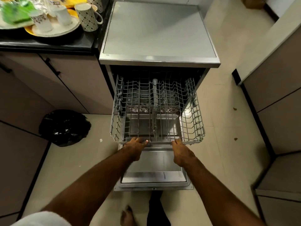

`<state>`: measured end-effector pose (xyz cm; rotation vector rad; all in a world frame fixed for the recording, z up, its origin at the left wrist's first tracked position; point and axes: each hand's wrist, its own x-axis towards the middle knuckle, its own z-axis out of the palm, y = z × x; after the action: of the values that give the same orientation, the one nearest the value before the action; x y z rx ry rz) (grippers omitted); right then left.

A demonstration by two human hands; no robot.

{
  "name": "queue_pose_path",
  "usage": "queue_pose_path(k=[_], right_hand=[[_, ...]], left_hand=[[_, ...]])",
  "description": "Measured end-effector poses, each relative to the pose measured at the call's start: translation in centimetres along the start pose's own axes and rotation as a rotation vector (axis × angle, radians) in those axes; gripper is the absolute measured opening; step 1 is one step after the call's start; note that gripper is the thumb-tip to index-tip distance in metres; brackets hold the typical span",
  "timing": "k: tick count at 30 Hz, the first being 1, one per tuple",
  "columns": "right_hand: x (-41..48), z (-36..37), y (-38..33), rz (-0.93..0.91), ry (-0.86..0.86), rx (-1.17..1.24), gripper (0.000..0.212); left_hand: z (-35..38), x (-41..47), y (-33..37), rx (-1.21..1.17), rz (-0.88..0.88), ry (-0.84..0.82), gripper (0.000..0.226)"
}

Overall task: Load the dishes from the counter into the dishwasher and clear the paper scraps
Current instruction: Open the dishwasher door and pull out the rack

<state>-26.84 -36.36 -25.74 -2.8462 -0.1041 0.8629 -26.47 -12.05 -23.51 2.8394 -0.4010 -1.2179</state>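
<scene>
The dishwasher [158, 30] stands open, its door [154, 175] folded down over the floor. Its grey wire rack [193, 118] is pulled out and holds nothing. My left hand [136, 147] grips the rack's front rail, fingers curled over the wire. My right hand [181, 152] grips the same rail further right. On the black counter [48, 44] at the top left sit patterned mugs [87, 15], small cups [41, 22], plates [55, 31] and something green [14, 13].
A black bin bag [65, 127] sits on the floor left of the dishwasher. Small scraps [101, 140] lie on the tiles, and more scraps [235, 139] lie to the right. Cabinets flank both sides. My bare foot [127, 216] is below the door.
</scene>
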Motion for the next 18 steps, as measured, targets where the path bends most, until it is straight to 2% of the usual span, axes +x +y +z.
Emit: queue_pose_path(k=[8, 14, 16, 18], right_hand=[[-5.6, 1.2, -0.1, 0.003, -0.068, -0.084, 0.088], [-6.2, -0.5, 0.3, -0.029, -0.129, -0.158, 0.09], [-6.2, -1.4, 0.3, -0.044, -0.122, -0.158, 0.091], [-6.4, -2.9, -0.3, -0.061, -0.045, -0.088, 0.092]], left_hand=[[4.0, -4.1, 1.7, -0.04, 0.043, -0.013, 0.102], [1.7, -5.1, 2.9, 0.025, 0.046, -0.041, 0.11], [0.2, -5.3, 3.0, 0.008, 0.056, 0.016, 0.113], [-1.9, -5.9, 2.9, -0.011, 0.077, 0.132, 0.109]])
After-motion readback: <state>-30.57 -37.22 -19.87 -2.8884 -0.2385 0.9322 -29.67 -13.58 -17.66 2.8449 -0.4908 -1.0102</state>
